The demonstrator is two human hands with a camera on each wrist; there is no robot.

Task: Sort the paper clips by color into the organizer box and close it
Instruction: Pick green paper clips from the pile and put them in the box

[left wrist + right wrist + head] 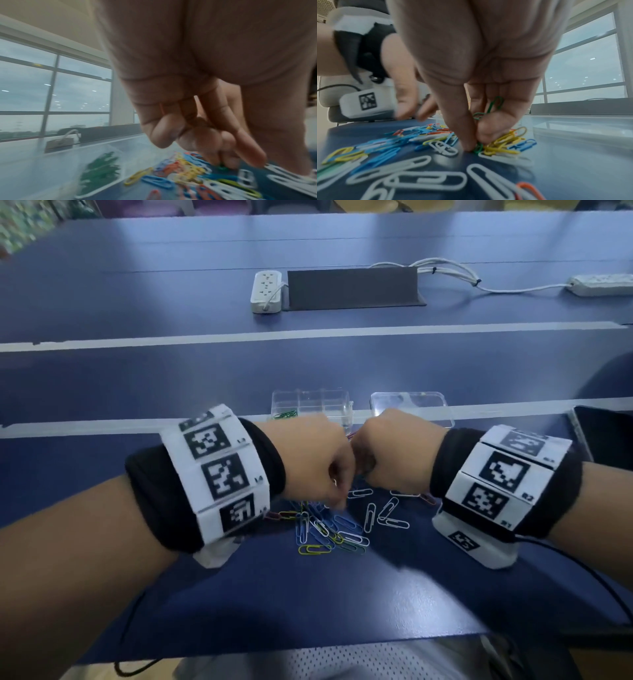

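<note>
Loose paper clips in blue, white, yellow, red and green lie scattered on the blue table. My right hand pinches a green clip on the table between thumb and forefinger. More green clips are tucked against its curled fingers. My left hand hovers right beside it over the pile, fingers loosely curled downward, and I see nothing held in it. The clear organizer box stands open just behind the hands, with green clips in its left compartment.
The box's clear lid lies to the right of the box. A dark phone sits at the right edge. Two white power strips and a grey cable cover lie far back.
</note>
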